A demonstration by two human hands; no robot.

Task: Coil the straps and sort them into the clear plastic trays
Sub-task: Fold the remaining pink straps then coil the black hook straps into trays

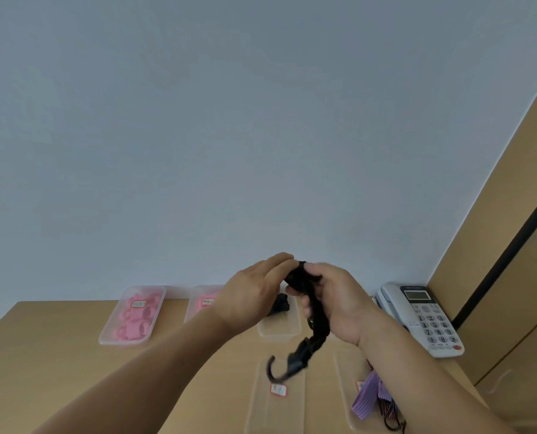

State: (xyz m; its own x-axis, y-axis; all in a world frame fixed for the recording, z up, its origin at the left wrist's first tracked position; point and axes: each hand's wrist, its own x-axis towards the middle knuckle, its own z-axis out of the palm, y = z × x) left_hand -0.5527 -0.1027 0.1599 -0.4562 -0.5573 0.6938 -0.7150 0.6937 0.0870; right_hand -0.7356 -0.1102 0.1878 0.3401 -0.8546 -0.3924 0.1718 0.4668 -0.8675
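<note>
Both my arms are bare for as much of them as shows. My left forearm [154, 371] is widest at the bottom edge, stretched by the lens, and narrows evenly to the wrist. My right forearm [417, 380] is shorter in view and tapers the same way, with a faint crease where it meets the hand. My left hand [251, 296] shows a broad, smooth back, the knuckles only a soft ridge. My right hand [339, 302] shows its back and thumb side, the base of the thumb rounded and full. My fingers [279, 261] are bare too, and slightly blurred, so I cannot make out the nails.
</note>
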